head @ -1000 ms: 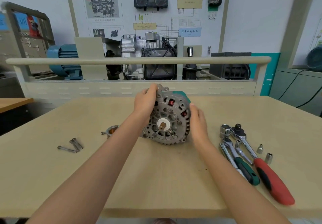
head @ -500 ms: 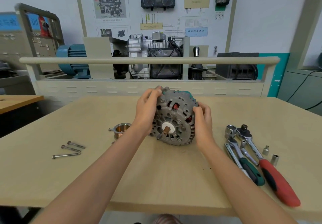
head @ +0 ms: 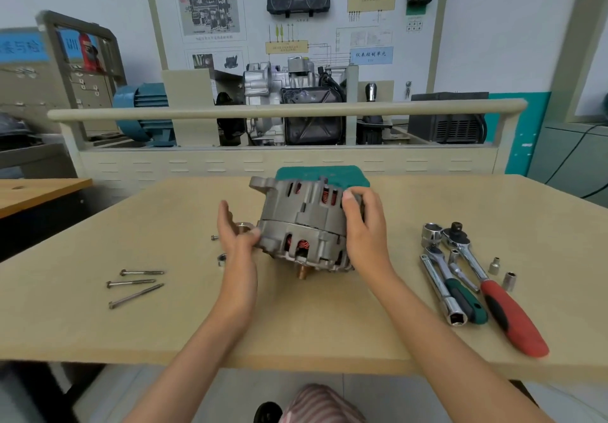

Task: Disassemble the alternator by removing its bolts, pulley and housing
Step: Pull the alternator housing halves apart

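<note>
The grey alternator [head: 301, 222] lies tipped over mid-table, its shaft end [head: 302, 273] toward me and down, its green rear cover [head: 324, 174] at the far side. Copper windings show through the housing slots. My right hand [head: 363, 228] grips its right side, fingers curled over the top edge. My left hand [head: 235, 235] touches the lower left edge with the thumb, fingers straight and spread. Three long bolts [head: 136, 282] lie at the left. The pulley [head: 245, 227] stands behind my left hand, partly hidden, with a nut [head: 222, 259] and a small bolt [head: 214, 237] beside it.
To the right lie a red-handled ratchet [head: 503, 304], a green-handled ratchet with a socket [head: 452, 291], a loose large socket [head: 431, 233] and two small sockets [head: 502, 273]. A training bench with a rail [head: 283, 111] stands behind the table. The table's front edge [head: 296, 366] is close to me.
The alternator has been tipped from standing with its front face toward me to lying face down and toward me. My left hand has let go of its top and opened at its lower left.
</note>
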A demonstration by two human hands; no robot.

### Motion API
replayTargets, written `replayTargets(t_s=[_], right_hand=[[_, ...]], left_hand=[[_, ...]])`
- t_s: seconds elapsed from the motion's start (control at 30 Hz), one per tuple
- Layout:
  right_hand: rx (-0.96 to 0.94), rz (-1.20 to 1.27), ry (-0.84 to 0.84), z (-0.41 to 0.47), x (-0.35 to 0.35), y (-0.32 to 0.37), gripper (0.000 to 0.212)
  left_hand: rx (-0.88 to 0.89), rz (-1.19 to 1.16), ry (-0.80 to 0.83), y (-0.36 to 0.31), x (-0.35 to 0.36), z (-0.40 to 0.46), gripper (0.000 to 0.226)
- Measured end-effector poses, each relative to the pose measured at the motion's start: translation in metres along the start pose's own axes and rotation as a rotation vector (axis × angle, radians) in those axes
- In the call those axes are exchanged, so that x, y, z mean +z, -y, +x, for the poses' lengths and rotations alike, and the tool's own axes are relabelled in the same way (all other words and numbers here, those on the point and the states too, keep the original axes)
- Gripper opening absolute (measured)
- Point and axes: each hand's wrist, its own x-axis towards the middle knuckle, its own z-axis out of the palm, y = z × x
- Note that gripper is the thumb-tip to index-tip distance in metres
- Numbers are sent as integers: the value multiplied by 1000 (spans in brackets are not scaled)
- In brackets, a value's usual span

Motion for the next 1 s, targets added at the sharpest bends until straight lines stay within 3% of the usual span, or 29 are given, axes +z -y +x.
replayTargets(t_s=[0.17, 0.27, 0.33, 0.4, 0.5, 0.6, 0.73, 1.0], right_hand=[[-47, -17, 17, -13, -4, -2, 26], [-61, -75, 0, -23, -11, -4, 54], [16, -117, -61, -29, -10, -3, 65], [284, -43, -120, -31, -4, 1, 58], [638, 192, -101, -27, 2, 3, 61], [636, 254, -162, -27, 6, 9, 55], [596, 273, -261, -28, 12, 10, 45], [545, 358, -318, -22, 6, -3, 33]], left_hand=[[-150, 178, 431, -15, -38, 5, 91], [-193, 138, 571, -28, -35, 4, 94], [-169, 114, 538, -34, -23, -1, 68], [-218, 86, 427, -40, -10, -2, 24], [-342, 232, 367, -51, 2, 10, 44], [-461, 338, 411, -58, 10, 17, 67], [-412, 355, 369, -49, 8, 22, 99], [-175, 279, 203, -37, 22, 9, 71]])
